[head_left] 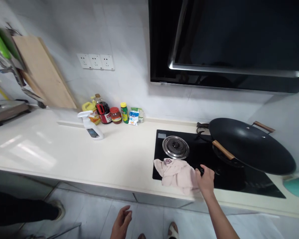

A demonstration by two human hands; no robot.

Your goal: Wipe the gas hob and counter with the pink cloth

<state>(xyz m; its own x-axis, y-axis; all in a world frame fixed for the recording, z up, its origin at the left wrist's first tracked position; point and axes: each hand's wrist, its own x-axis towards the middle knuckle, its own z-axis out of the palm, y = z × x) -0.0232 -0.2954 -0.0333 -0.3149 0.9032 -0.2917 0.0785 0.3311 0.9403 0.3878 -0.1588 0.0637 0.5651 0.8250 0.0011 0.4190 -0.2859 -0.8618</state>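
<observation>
My right hand (205, 181) is at the front of the black glass stovetop (254, 182), its thumb and fingers closed around a dark knob (201, 170). Right beside that hand, a crumpled pale pink cloth (178, 174) lies over the stove's front left corner and the counter edge. A round burner (175, 147) with a metal ring shows behind the cloth, with no pan on it. Low in the view, my left hand (122, 221) hangs in front of the counter, fingers loosely bent and holding nothing.
A large black wok (251, 146) leans tilted over the right burner. A white spray bottle (91, 127) stands on the counter (124, 156) near a soy sauce bottle (103, 111) and jars. The range hood (226, 49) overhangs the stove. Another person's leg (22, 209) is at lower left.
</observation>
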